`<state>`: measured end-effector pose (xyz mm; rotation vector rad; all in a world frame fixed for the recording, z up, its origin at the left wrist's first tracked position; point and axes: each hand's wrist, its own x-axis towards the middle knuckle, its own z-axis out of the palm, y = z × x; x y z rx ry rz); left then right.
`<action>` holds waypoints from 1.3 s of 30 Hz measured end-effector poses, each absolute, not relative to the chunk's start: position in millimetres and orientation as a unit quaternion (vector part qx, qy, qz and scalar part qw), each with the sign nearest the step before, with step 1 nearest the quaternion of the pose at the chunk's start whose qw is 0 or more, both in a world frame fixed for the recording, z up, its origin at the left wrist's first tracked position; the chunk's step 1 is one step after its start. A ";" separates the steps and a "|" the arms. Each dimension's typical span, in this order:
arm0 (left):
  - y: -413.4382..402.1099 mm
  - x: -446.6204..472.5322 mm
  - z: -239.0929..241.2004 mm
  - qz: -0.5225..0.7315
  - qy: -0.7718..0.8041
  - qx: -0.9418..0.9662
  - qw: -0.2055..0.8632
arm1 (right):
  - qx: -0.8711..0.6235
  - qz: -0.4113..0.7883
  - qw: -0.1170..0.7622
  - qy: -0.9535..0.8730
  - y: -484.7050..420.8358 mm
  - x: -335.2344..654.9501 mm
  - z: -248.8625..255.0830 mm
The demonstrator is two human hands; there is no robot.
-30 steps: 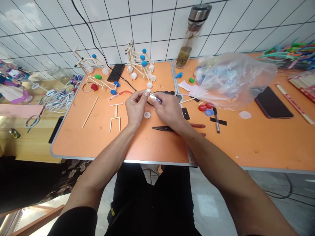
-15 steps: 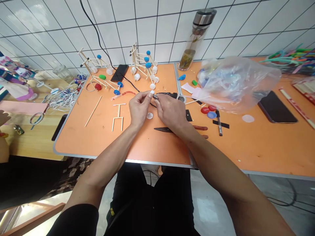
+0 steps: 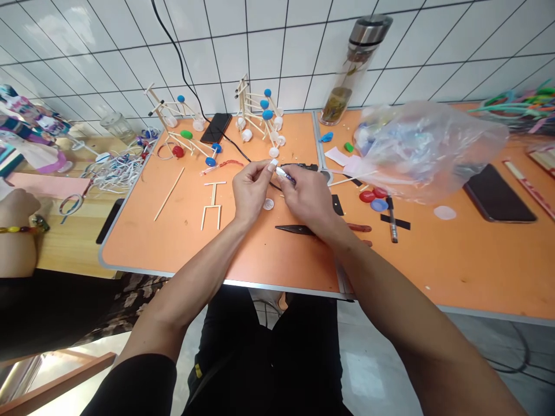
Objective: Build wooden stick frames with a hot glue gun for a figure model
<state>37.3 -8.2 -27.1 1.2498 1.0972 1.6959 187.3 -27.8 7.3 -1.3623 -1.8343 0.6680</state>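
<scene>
Between thumb and forefinger, my left hand (image 3: 251, 189) pinches a small white piece (image 3: 274, 162). My right hand (image 3: 310, 196) is closed round a slim dark tool with a white tip (image 3: 281, 171); its kind is unclear and most of it is hidden by the fingers. The two hands are close together above the orange table, with the held things almost meeting. Below the fingertips lies a small round white disc (image 3: 269, 204). Pliers (image 3: 296, 229) rest partly under my right wrist. To the left of my hands lies a flat wooden stick frame (image 3: 212, 205).
Stick models with coloured balls (image 3: 255, 110) stand at the back. A glass tea bottle (image 3: 353, 69), a clear plastic bag (image 3: 425, 150) and a phone (image 3: 498, 193) are to the right. A single stick (image 3: 169, 193) lies leftward. Another person's hand (image 3: 19, 211) is at far left.
The view has shifted slightly. My right hand's tool now shows a white tip and sits a little apart from the left fingertips. The other person's hand has come further into view.
</scene>
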 end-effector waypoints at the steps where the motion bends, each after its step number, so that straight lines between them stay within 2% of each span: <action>1: -7.9 37.0 -28.1 0.662 0.428 0.490 0.372 | -0.540 0.192 0.354 -0.739 -30.2 185.9 6.8; 2: -7.7 36.7 -29.0 0.663 0.425 0.493 0.370 | -0.543 0.155 0.343 -0.750 -31.6 185.2 6.7; 4: -7.5 36.4 -30.1 0.665 0.417 0.500 0.366 | -0.535 0.185 0.360 -0.742 -30.7 186.5 7.5; 7: -7.3 36.4 -30.1 0.665 0.410 0.508 0.362 | -0.489 0.432 0.395 -0.647 -22.9 192.9 10.4; 9: -6.8 36.3 -30.0 0.664 0.407 0.512 0.362 | -0.444 0.596 0.368 -0.558 -17.8 197.0 11.5; 10: -6.3 36.1 -30.4 0.664 0.403 0.516 0.361 | -0.430 0.634 0.356 -0.535 -16.5 198.0 11.2; 12: -5.0 35.4 -31.8 0.665 0.397 0.523 0.356 | -0.442 0.589 0.371 -0.566 -17.0 197.0 8.9; 14: -3.5 34.5 -34.0 0.667 0.396 0.524 0.352 | -0.483 0.416 0.404 -0.656 -20.9 193.1 5.3; 16: -2.5 33.9 -35.9 0.669 0.395 0.522 0.353 | -0.510 0.243 0.401 -0.721 -25.3 188.8 2.4; 18: -2.6 33.8 -36.6 0.670 0.392 0.520 0.354 | -0.519 0.188 0.390 -0.737 -27.4 186.7 1.9; 20: -3.6 34.2 -35.5 0.669 0.392 0.522 0.355 | -0.512 0.277 0.402 -0.707 -25.7 188.3 4.0; 22: -5.0 34.8 -33.3 0.664 0.395 0.523 0.359 | -0.480 0.460 0.404 -0.628 -21.0 192.8 7.3; 24: -6.1 35.3 -31.2 0.662 0.401 0.517 0.366 | -0.428 0.627 0.368 -0.536 -15.9 197.8 9.4; 25: -6.2 35.3 -30.7 0.660 0.404 0.514 0.369 | -0.408 0.672 0.351 -0.508 -14.1 199.4 9.4; 27: -5.6 35.1 -31.0 0.660 0.406 0.513 0.369 | -0.410 0.655 0.354 -0.526 -13.7 199.4 7.6; 28: -5.0 34.8 -31.8 0.661 0.405 0.515 0.366 | -0.434 0.591 0.372 -0.569 -15.2 197.8 6.0; 30: -3.7 34.0 -34.1 0.661 0.402 0.523 0.358 | -0.494 0.387 0.392 -0.673 -21.0 192.6 2.5; 32: -2.8 33.4 -36.4 0.660 0.400 0.529 0.353 | -0.535 0.196 0.360 -0.739 -27.6 187.3 0.2; 34: -2.8 33.3 -37.5 0.659 0.400 0.531 0.352 | -0.548 0.131 0.331 -0.757 -31.0 185.2 0.4; 36: -3.4 33.7 -37.0 0.662 0.396 0.531 0.352 | -0.533 0.202 0.360 -0.739 -29.0 187.7 3.1; 39: -4.7 34.7 -34.7 0.667 0.380 0.532 0.358 | -0.470 0.482 0.390 -0.628 -19.3 197.3 9.3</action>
